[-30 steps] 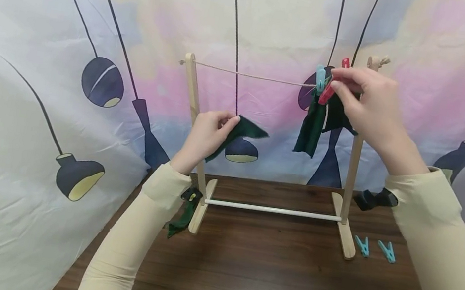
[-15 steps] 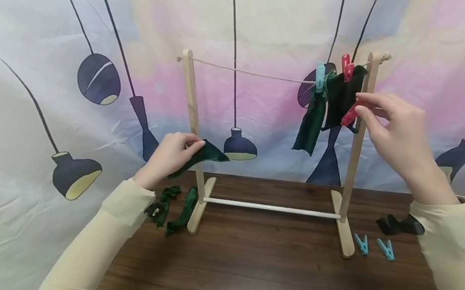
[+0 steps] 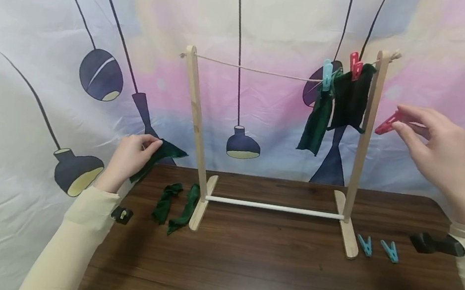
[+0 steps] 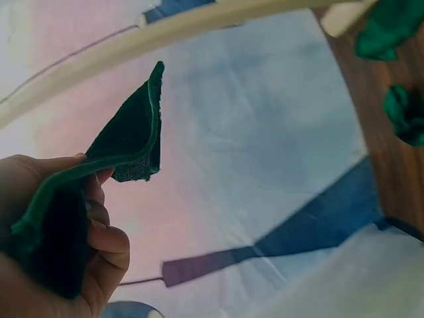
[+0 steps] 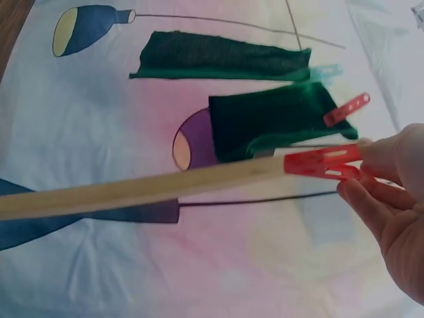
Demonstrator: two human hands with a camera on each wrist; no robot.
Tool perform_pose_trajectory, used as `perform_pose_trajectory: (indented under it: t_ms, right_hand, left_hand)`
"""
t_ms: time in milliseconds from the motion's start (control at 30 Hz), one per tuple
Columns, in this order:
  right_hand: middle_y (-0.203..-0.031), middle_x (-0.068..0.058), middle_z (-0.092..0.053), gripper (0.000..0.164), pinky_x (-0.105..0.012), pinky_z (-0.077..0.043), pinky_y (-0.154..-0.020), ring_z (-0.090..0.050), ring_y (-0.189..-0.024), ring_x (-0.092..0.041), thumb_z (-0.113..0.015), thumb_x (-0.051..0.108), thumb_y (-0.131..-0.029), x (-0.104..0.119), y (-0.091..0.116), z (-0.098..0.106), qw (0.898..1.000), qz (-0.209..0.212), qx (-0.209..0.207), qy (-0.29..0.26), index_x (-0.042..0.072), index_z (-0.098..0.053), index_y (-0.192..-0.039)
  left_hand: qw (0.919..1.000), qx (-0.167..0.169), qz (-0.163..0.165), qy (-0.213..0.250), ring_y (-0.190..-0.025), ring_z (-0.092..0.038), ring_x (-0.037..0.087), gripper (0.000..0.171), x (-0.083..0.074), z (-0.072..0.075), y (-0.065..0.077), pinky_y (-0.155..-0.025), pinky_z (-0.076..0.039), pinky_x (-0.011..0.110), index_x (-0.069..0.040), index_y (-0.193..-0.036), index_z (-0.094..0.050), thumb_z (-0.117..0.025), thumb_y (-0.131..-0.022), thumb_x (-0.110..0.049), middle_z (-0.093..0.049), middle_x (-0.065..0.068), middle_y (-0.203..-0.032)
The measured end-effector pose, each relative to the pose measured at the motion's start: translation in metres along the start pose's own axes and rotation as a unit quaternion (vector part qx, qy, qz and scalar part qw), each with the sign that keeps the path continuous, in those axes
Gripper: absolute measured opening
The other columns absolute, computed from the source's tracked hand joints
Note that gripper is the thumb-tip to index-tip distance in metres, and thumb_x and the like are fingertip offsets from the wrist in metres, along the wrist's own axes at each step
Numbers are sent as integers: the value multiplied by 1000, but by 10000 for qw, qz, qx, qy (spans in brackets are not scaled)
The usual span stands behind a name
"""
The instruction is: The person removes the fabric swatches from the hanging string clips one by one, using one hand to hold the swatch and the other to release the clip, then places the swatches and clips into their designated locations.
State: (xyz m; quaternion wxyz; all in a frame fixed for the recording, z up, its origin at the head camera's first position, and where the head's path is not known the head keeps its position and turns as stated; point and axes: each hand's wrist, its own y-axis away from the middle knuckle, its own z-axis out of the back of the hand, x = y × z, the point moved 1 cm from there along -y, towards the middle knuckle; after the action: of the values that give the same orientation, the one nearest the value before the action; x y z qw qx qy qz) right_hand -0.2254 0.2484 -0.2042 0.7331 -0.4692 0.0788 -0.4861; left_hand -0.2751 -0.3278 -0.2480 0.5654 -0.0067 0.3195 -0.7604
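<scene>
left of the pale wooden rack (image 3: pixel 196 114), the left hand (image 3: pixel 128 158) pinches a dark green velvety cloth (image 3: pixel 161 152); right of it, the right hand (image 3: pixel 445 154) pinches a red plastic clothespin (image 3: pixel 385 125). from the rack's tan string (image 3: pixel 261 71) hang 2 green cloths (image 3: pixel 350 102); 2 crumpled green strips (image 3: pixel 166 203) lie left of the rack, 2 light-blue plastic clothespins (image 3: pixel 390 251) right of it.

Two red pegs (image 3: pixel 355 67), three blue pegs (image 3: pixel 327 75), one rack (image 3: pixel 363 154) and apparently five cloths (image 3: pixel 351 100) show.
</scene>
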Motion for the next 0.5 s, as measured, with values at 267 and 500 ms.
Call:
perform_pose_trajectory:
  t_ms: [267, 500]
  right_hand:
    - [-133, -27, -59, 47, 2, -31, -86, -58, -118, -46, -60, 24, -103, -21, 17, -1, 9976, -579, 370, 5, 5, -53, -145]
    - [-130, -32, -57, 47, -5, -45, -76, -60, -105, -56, -65, 18, -100, -39, 29, -1, 9954, -741, 536, 283, -3, -55, -140]
  left_hand:
    - [9997, 37, 224, -98, -65, -60, 26, 31, 26, -7, 9, -61, -47, 41, 6, -115, -70, -57, -105, -20, -71, 21, -91]
    - [9975, -332, 568, -243, -74, -65, 38, 30, 51, -15, 10, -67, -50, 52, 8, -113, -69, -57, -104, -18, -70, 27, -94]
